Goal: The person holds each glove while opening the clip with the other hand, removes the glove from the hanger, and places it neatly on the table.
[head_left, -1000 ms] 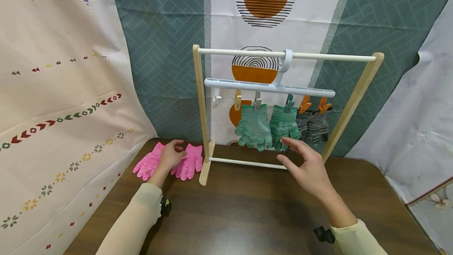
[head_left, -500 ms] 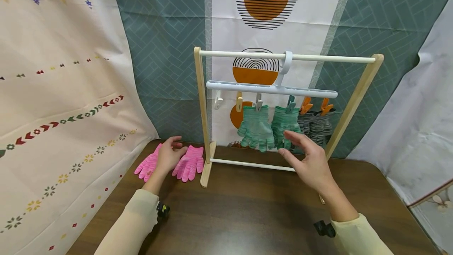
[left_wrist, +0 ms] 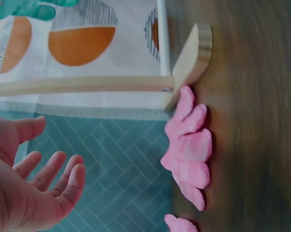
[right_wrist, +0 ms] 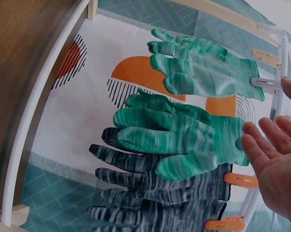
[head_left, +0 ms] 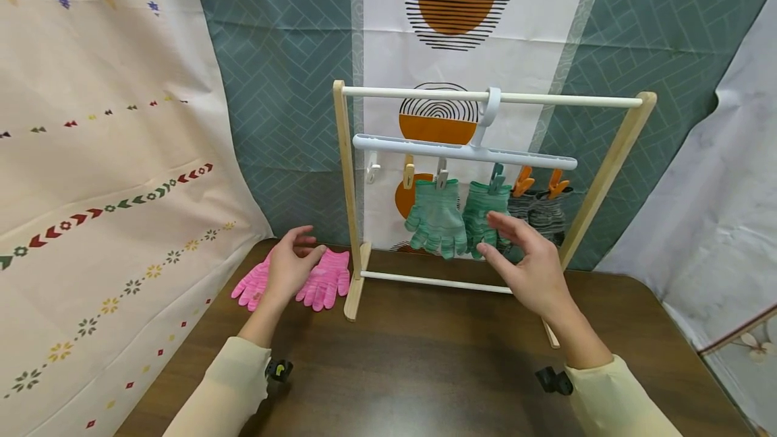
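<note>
My left hand (head_left: 291, 263) hovers above two pink gloves (head_left: 328, 280) at the table's left, fingers loosely bent and holding nothing. In the left wrist view the gloves lie beyond the fingers, apart from them. My right hand (head_left: 534, 268) is in front of the hanging gloves, thumb and fingers spread with nothing between them. Two green gloves (right_wrist: 203, 72) hang from a grey clip (head_left: 442, 174) and a teal clip (head_left: 496, 179). Dark grey gloves (right_wrist: 160, 208) hang from two orange clips (head_left: 556, 184), partly hidden by my right hand in the head view.
A pale blue hanger (head_left: 425, 147) hooks over the top bar of a wooden rack (head_left: 344, 174). A white clip (head_left: 372, 168) and a yellow clip (head_left: 409, 172) hang at its left with nothing in them. Brown tabletop (head_left: 413, 369) lies in front; patterned cloths stand behind and beside.
The left hand has shifted slightly, covering more of the left pink glove. My right hand has risen a little and moved slightly right. The view tilted slightly; the gloves stay in place.
</note>
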Action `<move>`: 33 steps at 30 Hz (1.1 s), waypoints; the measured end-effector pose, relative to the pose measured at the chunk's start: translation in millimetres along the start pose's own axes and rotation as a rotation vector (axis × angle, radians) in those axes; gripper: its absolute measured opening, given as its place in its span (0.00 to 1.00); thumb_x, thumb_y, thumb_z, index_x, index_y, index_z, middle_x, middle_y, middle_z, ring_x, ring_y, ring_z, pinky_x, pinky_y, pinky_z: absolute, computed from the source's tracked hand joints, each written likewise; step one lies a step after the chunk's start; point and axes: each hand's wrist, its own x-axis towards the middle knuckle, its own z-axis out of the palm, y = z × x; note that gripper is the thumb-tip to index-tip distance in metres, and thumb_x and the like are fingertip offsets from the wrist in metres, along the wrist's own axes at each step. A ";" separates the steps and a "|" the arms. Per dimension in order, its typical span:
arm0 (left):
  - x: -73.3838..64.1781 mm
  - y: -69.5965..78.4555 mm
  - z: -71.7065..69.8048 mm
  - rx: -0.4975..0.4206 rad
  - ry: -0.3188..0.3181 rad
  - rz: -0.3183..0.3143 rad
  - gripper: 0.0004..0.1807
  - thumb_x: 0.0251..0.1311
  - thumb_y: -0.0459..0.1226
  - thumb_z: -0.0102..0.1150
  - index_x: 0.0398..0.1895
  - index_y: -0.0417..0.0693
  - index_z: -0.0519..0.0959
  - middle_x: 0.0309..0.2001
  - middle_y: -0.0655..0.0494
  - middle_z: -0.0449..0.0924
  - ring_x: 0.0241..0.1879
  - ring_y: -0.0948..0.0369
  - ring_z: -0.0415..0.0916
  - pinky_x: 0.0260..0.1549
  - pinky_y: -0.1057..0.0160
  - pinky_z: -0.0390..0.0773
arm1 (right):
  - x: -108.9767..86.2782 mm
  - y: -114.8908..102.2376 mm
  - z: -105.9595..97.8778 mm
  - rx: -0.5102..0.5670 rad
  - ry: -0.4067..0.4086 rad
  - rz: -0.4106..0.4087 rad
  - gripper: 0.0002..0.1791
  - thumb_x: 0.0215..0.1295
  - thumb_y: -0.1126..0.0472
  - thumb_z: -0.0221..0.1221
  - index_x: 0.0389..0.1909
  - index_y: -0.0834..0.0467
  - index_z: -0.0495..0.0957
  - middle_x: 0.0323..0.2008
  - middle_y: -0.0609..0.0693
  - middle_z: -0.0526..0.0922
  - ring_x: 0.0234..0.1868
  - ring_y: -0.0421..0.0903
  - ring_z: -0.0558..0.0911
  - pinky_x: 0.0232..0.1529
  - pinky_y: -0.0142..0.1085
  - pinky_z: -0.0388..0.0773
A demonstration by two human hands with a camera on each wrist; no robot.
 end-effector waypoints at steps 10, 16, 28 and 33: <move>-12.6 28.2 2.9 -0.072 0.007 0.055 0.29 0.67 0.37 0.73 0.70 0.44 0.76 0.56 0.43 0.83 0.52 0.45 0.83 0.51 0.44 0.83 | 11.9 -6.0 1.9 -0.015 0.005 0.002 0.32 0.67 0.63 0.73 0.71 0.60 0.76 0.64 0.54 0.83 0.63 0.54 0.83 0.63 0.43 0.79; -18.7 45.0 7.1 -0.126 -0.002 0.104 0.28 0.66 0.37 0.74 0.68 0.45 0.77 0.56 0.46 0.84 0.51 0.49 0.84 0.51 0.52 0.84 | 20.7 -9.8 3.9 -0.001 0.008 0.002 0.32 0.68 0.63 0.73 0.71 0.61 0.75 0.65 0.54 0.82 0.63 0.53 0.83 0.62 0.24 0.72; -19.6 71.4 24.3 -0.228 -0.077 0.168 0.28 0.67 0.35 0.73 0.69 0.44 0.76 0.58 0.44 0.82 0.53 0.53 0.83 0.49 0.61 0.82 | 38.6 -16.4 8.5 0.048 0.003 0.015 0.31 0.71 0.62 0.71 0.72 0.63 0.74 0.66 0.56 0.81 0.65 0.54 0.82 0.63 0.51 0.78; -19.2 82.6 35.4 -0.272 -0.109 0.209 0.28 0.66 0.34 0.73 0.69 0.44 0.77 0.58 0.48 0.83 0.53 0.51 0.83 0.51 0.55 0.83 | 44.7 -17.5 11.6 0.083 0.003 0.030 0.30 0.72 0.62 0.69 0.72 0.62 0.74 0.66 0.58 0.81 0.65 0.56 0.81 0.65 0.52 0.76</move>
